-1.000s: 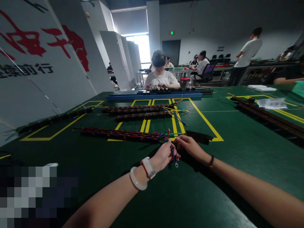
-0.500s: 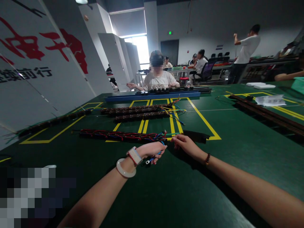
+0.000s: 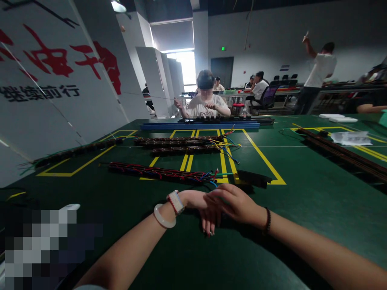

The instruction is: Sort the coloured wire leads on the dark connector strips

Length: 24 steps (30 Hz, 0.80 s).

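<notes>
My left hand (image 3: 203, 207) rests on the green table (image 3: 302, 193) with its fingers stretched out and pointing down toward me. Laid across its back is my right hand (image 3: 240, 204), fingers flat, thumb on top. No wire shows in either hand. Just beyond them lies a long dark strip with red and blue wires (image 3: 163, 173), its loose wire ends (image 3: 211, 180) close to my knuckles. A short black piece (image 3: 253, 179) lies to the right of those ends.
More wired strips (image 3: 181, 146) lie inside yellow tape boxes (image 3: 266, 161) farther back, and a blue rail (image 3: 199, 125) lies in front of a seated person (image 3: 207, 102). Dark rails (image 3: 341, 151) run along the right. White panels (image 3: 60, 88) stand at left. A person (image 3: 317, 72) stands at the far right.
The blue wire my left hand held is no longer in view. Both hands drew back toward me, and the right hand moved over the left.
</notes>
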Available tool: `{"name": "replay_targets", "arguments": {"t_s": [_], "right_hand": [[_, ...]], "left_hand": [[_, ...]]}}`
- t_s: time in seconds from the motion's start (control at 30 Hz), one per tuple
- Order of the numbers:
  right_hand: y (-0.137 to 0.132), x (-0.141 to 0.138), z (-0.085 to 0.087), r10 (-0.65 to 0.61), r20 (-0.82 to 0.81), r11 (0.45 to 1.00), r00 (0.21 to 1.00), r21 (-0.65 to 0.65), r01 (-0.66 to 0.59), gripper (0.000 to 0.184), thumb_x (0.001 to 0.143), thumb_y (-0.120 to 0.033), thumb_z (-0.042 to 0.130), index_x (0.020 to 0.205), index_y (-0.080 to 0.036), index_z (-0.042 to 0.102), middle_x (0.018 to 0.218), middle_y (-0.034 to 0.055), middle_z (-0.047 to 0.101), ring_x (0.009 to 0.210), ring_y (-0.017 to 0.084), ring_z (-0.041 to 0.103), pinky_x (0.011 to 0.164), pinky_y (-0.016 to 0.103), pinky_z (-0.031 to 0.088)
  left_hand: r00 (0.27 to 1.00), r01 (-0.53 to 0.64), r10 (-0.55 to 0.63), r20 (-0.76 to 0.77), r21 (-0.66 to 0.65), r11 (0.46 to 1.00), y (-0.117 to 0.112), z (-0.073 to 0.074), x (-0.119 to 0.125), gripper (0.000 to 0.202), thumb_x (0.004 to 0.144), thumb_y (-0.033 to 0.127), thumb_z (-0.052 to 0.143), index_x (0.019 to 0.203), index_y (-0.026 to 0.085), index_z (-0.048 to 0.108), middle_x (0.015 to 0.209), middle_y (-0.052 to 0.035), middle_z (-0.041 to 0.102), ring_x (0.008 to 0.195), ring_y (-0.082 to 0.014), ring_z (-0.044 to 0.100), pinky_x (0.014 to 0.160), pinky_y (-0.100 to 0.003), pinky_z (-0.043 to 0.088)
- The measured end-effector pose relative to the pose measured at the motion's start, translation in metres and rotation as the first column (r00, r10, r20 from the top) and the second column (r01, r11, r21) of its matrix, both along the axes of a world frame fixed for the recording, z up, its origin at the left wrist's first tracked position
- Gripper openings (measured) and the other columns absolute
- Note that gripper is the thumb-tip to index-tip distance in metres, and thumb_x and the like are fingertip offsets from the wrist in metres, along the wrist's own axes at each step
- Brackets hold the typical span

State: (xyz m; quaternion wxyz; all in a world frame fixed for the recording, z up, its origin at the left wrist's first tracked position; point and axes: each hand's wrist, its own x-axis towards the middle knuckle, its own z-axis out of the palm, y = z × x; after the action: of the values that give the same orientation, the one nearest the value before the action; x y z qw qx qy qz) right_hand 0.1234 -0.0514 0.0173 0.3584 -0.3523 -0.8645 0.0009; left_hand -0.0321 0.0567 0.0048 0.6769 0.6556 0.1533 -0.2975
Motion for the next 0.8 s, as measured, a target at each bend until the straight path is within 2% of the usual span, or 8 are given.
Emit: {"name": "replay_targets", "arguments": {"t_s": [0.13, 0.27, 0.4, 0.5, 0.57, 0.63, 0.7, 0.8], "right_hand": [[0.006, -0.036, 0.013, 0.003, 0.181, 0.998, 0.983, 0.066, -0.015, 0.036, 0.094, -0.018, 0.044, 0.128, -0.009, 0.045, 0.123, 0.0152, 0.048, 0.113, 0.021, 0.046, 0.094, 0.033, 0.044], [0.034, -0.058, 0.017, -0.182, 0.256, 0.981, 0.949, 0.119, 0.156, 0.041, 0.09, -0.015, 0.049, 0.129, -0.006, 0.044, 0.132, 0.0158, 0.042, 0.125, 0.023, 0.037, 0.106, 0.036, 0.035], [0.061, -0.057, 0.013, -0.506, 0.325, 0.863, 0.799, 0.191, 0.468, 0.037, 0.092, -0.017, 0.045, 0.126, -0.004, 0.049, 0.129, 0.017, 0.046, 0.124, 0.026, 0.038, 0.109, 0.038, 0.028], [0.066, -0.047, 0.004, -0.637, 0.42, 0.764, 0.646, 0.232, 0.602, 0.041, 0.094, -0.031, 0.046, 0.12, -0.001, 0.054, 0.123, 0.0202, 0.05, 0.124, 0.031, 0.037, 0.108, 0.042, 0.025], [0.063, -0.039, -0.001, -0.653, 0.486, 0.731, 0.581, 0.203, 0.651, 0.047, 0.091, -0.043, 0.052, 0.111, -0.001, 0.058, 0.111, 0.0203, 0.057, 0.117, 0.033, 0.044, 0.106, 0.045, 0.025], [0.06, -0.033, -0.005, -0.626, 0.535, 0.727, 0.567, 0.137, 0.673, 0.046, 0.088, -0.049, 0.055, 0.1, -0.005, 0.061, 0.094, 0.0162, 0.061, 0.101, 0.031, 0.053, 0.1, 0.045, 0.03], [0.06, -0.028, -0.006, -0.597, 0.565, 0.722, 0.569, 0.07, 0.689, 0.036, 0.087, -0.044, 0.058, 0.094, -0.009, 0.06, 0.088, 0.0128, 0.061, 0.089, 0.027, 0.057, 0.091, 0.042, 0.038], [0.064, -0.023, -0.004, -0.584, 0.604, 0.681, 0.542, 0.0, 0.733, 0.023, 0.087, -0.032, 0.059, 0.096, -0.01, 0.058, 0.092, 0.013, 0.061, 0.087, 0.025, 0.058, 0.077, 0.034, 0.043]], "left_hand": [[0.997, 0.07, -0.072, -0.021, -0.095, 0.993, 0.0, 0.01, 0.004, 0.031, 0.073, 0.01, 0.038, 0.072, 0.012, 0.069, 0.082, -0.0094, 0.066, 0.081, -0.0188, 0.064, 0.076, -0.025, 0.051], [0.993, 0.11, -0.114, -0.032, -0.108, 0.988, 0.003, 0.012, 0.008, 0.032, 0.073, 0.011, 0.038, 0.07, 0.015, 0.07, 0.08, -0.0086, 0.065, 0.085, -0.0237, 0.065, 0.075, -0.032, 0.053], [0.997, 0.075, -0.076, -0.009, -0.069, 0.995, -0.001, 0.003, 0.004, 0.027, 0.077, 0.015, 0.043, 0.088, 0.011, 0.067, 0.083, -0.0088, 0.066, 0.077, -0.0171, 0.065, 0.069, -0.026, 0.053], [0.998, 0.069, -0.069, -0.004, 0.035, 0.997, -0.001, -0.003, 0.003, 0.029, 0.08, 0.023, 0.042, 0.09, 0.008, 0.065, 0.08, -0.0093, 0.067, 0.072, -0.0164, 0.066, 0.069, -0.028, 0.054], [0.996, 0.077, -0.079, 0.033, 0.045, 0.996, 0.0, -0.005, 0.003, 0.032, 0.084, 0.029, 0.04, 0.09, 0.008, 0.064, 0.078, -0.0098, 0.068, 0.073, -0.0171, 0.066, 0.07, -0.03, 0.054], [0.995, 0.09, -0.09, 0.053, 0.014, 0.996, 0.0, -0.005, 0.004, 0.036, 0.087, 0.033, 0.038, 0.087, 0.007, 0.062, 0.077, -0.0106, 0.067, 0.073, -0.017, 0.067, 0.068, -0.029, 0.055], [0.994, 0.09, -0.09, 0.056, 0.002, 0.996, 0.0, -0.005, 0.004, 0.039, 0.089, 0.036, 0.035, 0.086, 0.007, 0.06, 0.076, -0.0114, 0.067, 0.072, -0.0166, 0.067, 0.065, -0.028, 0.055], [0.995, 0.074, -0.078, 0.062, 0.053, 0.996, -0.003, -0.003, 0.003, 0.037, 0.09, 0.035, 0.034, 0.085, 0.008, 0.058, 0.076, -0.0115, 0.067, 0.069, -0.0165, 0.066, 0.061, -0.028, 0.054]]}}
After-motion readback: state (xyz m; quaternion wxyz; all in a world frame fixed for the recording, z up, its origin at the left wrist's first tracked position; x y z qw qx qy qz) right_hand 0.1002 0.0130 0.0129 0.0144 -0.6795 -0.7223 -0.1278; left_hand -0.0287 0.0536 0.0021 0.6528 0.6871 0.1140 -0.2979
